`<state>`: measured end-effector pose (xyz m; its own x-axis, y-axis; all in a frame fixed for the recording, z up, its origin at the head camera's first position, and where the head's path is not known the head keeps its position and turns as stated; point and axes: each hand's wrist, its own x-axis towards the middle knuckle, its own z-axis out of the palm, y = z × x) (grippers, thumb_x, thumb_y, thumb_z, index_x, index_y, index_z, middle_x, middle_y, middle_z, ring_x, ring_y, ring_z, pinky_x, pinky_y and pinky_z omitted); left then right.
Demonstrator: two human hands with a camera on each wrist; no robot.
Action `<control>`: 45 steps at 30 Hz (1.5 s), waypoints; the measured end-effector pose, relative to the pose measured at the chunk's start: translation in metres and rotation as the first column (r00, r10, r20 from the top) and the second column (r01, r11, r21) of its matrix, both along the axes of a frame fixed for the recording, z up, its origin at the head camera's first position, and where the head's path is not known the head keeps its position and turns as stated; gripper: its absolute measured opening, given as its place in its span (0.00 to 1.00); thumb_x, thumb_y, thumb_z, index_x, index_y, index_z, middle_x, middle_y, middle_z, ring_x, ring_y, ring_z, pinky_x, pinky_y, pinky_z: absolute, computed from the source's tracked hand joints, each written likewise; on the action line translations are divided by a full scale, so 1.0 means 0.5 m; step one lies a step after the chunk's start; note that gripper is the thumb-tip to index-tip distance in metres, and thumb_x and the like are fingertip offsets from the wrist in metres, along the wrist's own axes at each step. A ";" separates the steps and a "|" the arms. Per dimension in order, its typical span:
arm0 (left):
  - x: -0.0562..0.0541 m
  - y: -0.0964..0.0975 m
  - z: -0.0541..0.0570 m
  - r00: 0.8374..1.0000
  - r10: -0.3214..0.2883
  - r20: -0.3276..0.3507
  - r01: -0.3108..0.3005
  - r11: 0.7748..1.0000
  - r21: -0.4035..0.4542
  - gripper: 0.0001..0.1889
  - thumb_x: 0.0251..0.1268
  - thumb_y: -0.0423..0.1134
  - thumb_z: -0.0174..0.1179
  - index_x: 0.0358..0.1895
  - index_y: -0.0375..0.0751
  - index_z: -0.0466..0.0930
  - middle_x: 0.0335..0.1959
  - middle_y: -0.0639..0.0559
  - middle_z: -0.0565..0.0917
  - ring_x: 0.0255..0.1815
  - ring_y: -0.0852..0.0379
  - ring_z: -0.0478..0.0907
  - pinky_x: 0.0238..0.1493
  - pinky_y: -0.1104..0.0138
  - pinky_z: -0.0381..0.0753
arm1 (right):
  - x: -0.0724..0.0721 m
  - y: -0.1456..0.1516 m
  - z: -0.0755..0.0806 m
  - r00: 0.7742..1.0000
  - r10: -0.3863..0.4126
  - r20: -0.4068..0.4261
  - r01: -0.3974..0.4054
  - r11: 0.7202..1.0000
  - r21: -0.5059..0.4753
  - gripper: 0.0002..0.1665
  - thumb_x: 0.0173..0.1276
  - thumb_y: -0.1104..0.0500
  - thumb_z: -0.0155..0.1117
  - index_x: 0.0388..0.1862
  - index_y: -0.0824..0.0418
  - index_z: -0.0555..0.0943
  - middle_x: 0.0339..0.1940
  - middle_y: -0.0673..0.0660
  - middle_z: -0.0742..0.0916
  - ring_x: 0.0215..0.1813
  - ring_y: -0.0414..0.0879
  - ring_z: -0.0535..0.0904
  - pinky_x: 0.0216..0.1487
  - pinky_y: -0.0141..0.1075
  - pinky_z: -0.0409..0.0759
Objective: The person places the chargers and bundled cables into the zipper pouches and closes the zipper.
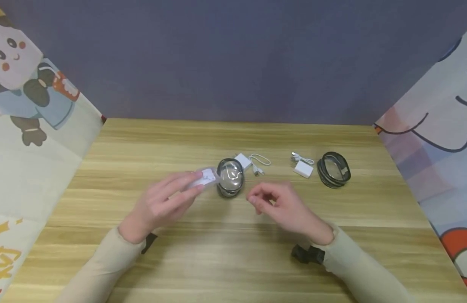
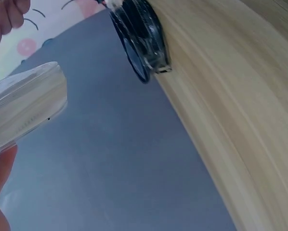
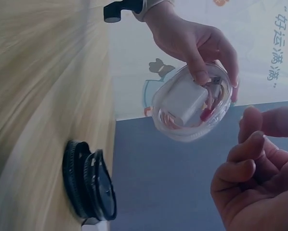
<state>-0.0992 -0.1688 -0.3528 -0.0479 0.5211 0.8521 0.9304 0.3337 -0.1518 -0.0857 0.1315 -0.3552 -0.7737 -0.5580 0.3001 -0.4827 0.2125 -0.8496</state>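
My left hand (image 1: 163, 200) holds a clear oval plastic case (image 3: 192, 103) by its edges, raised above the table. Through its wall show a white charger plug (image 3: 185, 101) and a cable end with a red part. To the right, my right hand (image 1: 280, 206) hovers with fingers loosely curled, nothing visible between them. Between the hands on the table stands a black-rimmed clear pouch (image 1: 230, 176). Close behind it lie a white charging adapter (image 1: 242, 161) and a short white USB cable (image 1: 260, 162).
Farther right lie another white adapter (image 1: 303, 169), a bundled white cable (image 1: 302, 158) and a second black-rimmed pouch (image 1: 333, 169). A grey partition (image 1: 237, 63) rises behind the wooden table (image 1: 218, 261); cartoon-printed panels flank both sides.
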 end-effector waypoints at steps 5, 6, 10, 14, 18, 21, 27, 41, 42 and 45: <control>-0.009 -0.015 -0.003 0.998 0.024 0.058 -0.026 0.999 0.038 0.08 0.70 0.29 0.56 0.42 0.29 0.85 0.46 0.34 0.86 0.37 0.41 0.85 0.39 0.56 0.87 | -0.001 0.008 -0.012 1.000 -0.011 -0.003 0.011 1.000 0.012 0.05 0.71 0.67 0.63 0.37 0.59 0.84 0.22 0.45 0.82 0.23 0.49 0.79 0.23 0.32 0.78; -0.011 -0.017 -0.004 0.997 0.026 0.070 -0.030 0.998 0.051 0.08 0.70 0.29 0.57 0.42 0.28 0.85 0.45 0.34 0.86 0.37 0.40 0.84 0.39 0.56 0.87 | -0.001 0.010 -0.013 1.000 -0.016 -0.001 0.016 1.000 0.019 0.05 0.71 0.67 0.63 0.38 0.59 0.84 0.22 0.46 0.82 0.23 0.48 0.79 0.23 0.32 0.78; -0.018 -0.029 -0.008 0.991 0.029 0.133 -0.043 0.994 0.104 0.09 0.71 0.31 0.58 0.41 0.27 0.84 0.45 0.34 0.85 0.40 0.38 0.84 0.47 0.59 0.85 | -0.001 0.016 -0.013 0.999 -0.032 0.016 0.032 0.998 0.047 0.05 0.71 0.66 0.62 0.39 0.58 0.83 0.23 0.49 0.83 0.24 0.48 0.79 0.23 0.33 0.79; -0.027 -0.044 -0.019 0.972 0.030 0.233 -0.063 0.989 0.135 0.10 0.70 0.32 0.59 0.42 0.25 0.84 0.47 0.34 0.85 0.44 0.37 0.83 0.55 0.62 0.80 | -0.002 0.020 -0.014 0.999 -0.035 0.018 0.034 0.997 0.063 0.05 0.71 0.66 0.62 0.39 0.57 0.83 0.24 0.48 0.83 0.25 0.44 0.79 0.22 0.33 0.78; -0.044 -0.070 -0.039 0.943 0.041 0.331 -0.094 0.985 0.147 0.12 0.69 0.35 0.61 0.44 0.25 0.84 0.48 0.34 0.85 0.46 0.37 0.82 0.57 0.66 0.78 | -0.005 0.022 -0.020 1.000 -0.024 0.005 0.024 0.998 0.055 0.06 0.71 0.67 0.62 0.39 0.57 0.83 0.24 0.47 0.83 0.24 0.41 0.78 0.21 0.33 0.77; -0.059 -0.090 -0.049 0.907 0.056 0.417 -0.125 0.982 0.141 0.12 0.63 0.31 0.64 0.46 0.27 0.84 0.51 0.35 0.84 0.48 0.39 0.81 0.53 0.71 0.79 | -0.008 0.023 -0.025 1.000 -0.019 -0.008 0.019 0.999 0.051 0.06 0.71 0.67 0.62 0.38 0.57 0.83 0.23 0.48 0.83 0.24 0.42 0.78 0.21 0.32 0.77; -0.083 -0.120 -0.056 0.746 0.110 0.657 -0.212 0.974 0.078 0.21 0.53 0.18 0.68 0.52 0.31 0.83 0.59 0.41 0.82 0.55 0.44 0.81 0.42 0.74 0.84 | -0.008 0.032 -0.028 0.999 -0.048 0.002 0.048 0.997 0.068 0.06 0.71 0.67 0.62 0.38 0.57 0.83 0.23 0.47 0.83 0.24 0.42 0.77 0.22 0.32 0.77; -0.133 -0.162 -0.090 0.447 0.317 0.837 -0.341 0.925 -0.169 0.17 0.70 0.31 0.61 0.61 0.40 0.80 0.64 0.48 0.79 0.65 0.44 0.74 0.54 0.55 0.82 | -0.010 0.051 -0.033 0.997 -0.075 0.006 0.074 0.992 0.098 0.06 0.71 0.66 0.62 0.38 0.57 0.84 0.23 0.44 0.82 0.23 0.42 0.77 0.21 0.32 0.75; -0.136 -0.164 -0.092 0.426 0.335 0.841 -0.348 0.918 -0.190 0.17 0.71 0.32 0.60 0.61 0.40 0.80 0.64 0.48 0.79 0.66 0.44 0.74 0.55 0.52 0.81 | -0.010 0.051 -0.034 0.997 -0.071 0.007 0.070 0.993 0.096 0.06 0.71 0.66 0.62 0.38 0.57 0.84 0.23 0.44 0.82 0.23 0.42 0.77 0.21 0.32 0.76; -0.147 -0.171 -0.091 0.396 0.391 0.831 -0.361 0.898 -0.251 0.18 0.73 0.34 0.59 0.63 0.40 0.79 0.64 0.47 0.79 0.65 0.43 0.74 0.60 0.48 0.77 | -0.011 0.050 -0.035 0.998 -0.065 0.014 0.064 0.994 0.093 0.05 0.71 0.66 0.62 0.38 0.57 0.83 0.23 0.44 0.82 0.24 0.46 0.78 0.22 0.32 0.77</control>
